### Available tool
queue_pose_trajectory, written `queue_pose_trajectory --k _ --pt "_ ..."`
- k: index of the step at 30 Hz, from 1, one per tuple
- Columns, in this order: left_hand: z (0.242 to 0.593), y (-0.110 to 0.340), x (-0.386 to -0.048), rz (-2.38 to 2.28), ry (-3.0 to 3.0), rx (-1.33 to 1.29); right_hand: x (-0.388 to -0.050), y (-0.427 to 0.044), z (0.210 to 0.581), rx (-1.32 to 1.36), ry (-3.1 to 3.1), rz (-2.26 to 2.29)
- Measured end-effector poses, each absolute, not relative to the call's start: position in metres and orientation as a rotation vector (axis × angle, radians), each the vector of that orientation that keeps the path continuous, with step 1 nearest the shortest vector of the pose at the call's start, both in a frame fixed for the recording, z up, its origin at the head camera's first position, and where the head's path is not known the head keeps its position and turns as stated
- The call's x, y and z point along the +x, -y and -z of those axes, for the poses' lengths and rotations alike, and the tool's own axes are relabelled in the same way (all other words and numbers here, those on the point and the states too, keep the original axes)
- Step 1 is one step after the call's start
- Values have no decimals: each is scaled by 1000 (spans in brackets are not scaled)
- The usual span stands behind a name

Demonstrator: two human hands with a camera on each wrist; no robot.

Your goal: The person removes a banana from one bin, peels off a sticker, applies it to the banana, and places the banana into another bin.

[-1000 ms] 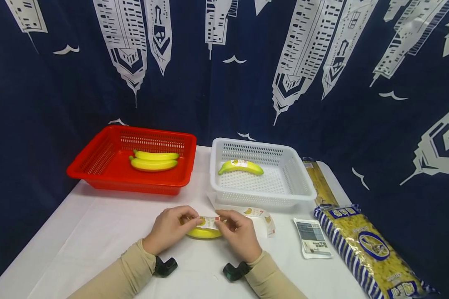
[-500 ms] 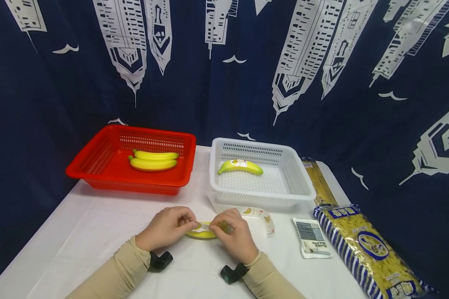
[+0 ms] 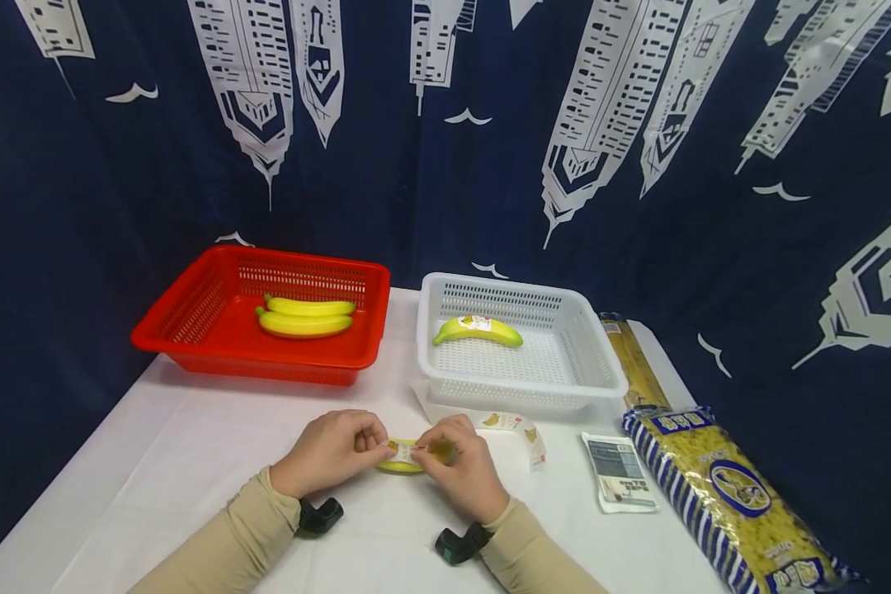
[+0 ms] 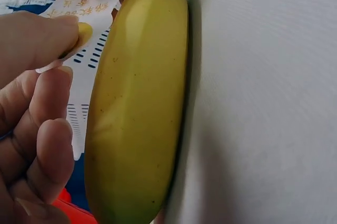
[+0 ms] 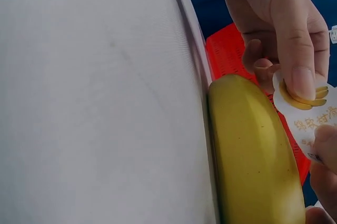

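Note:
A yellow banana (image 3: 399,468) lies on the white-covered table in front of me, its middle partly hidden by my hands in the head view. Just over it I hold a small white sticker (image 5: 310,121) with a banana picture and printed characters. My left hand (image 3: 332,452) pinches one end between thumb and forefinger. At the other end the thumb and finger of my right hand (image 3: 468,464) pinch it. In the left wrist view, the sticker (image 4: 76,7) stands apart from most of the banana's bare skin (image 4: 139,98); whether its far edge touches is unclear.
A red basket (image 3: 260,363) with two bananas stands at the back left. The white basket (image 3: 520,388) holds one labelled banana (image 3: 478,331). A strip of stickers (image 3: 501,420) lies before it. On the right are a small packet (image 3: 620,474) and a pasta bag (image 3: 742,495).
My right hand has shifted slightly left, bringing both hands closer together. The sticker, flatter and facing up a second ago, has tilted between my fingers. The baskets stay put.

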State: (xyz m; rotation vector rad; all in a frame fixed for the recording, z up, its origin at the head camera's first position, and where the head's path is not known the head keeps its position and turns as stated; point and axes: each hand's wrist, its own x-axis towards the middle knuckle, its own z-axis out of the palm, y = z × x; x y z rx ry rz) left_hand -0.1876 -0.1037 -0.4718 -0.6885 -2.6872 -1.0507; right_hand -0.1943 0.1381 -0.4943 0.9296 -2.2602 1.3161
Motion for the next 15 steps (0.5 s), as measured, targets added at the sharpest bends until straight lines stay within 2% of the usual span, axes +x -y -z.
queue_pose_trajectory --k 15 --pt "479 100 -191 961 2724 -622 -194 -134 498 904 2309 -1196"
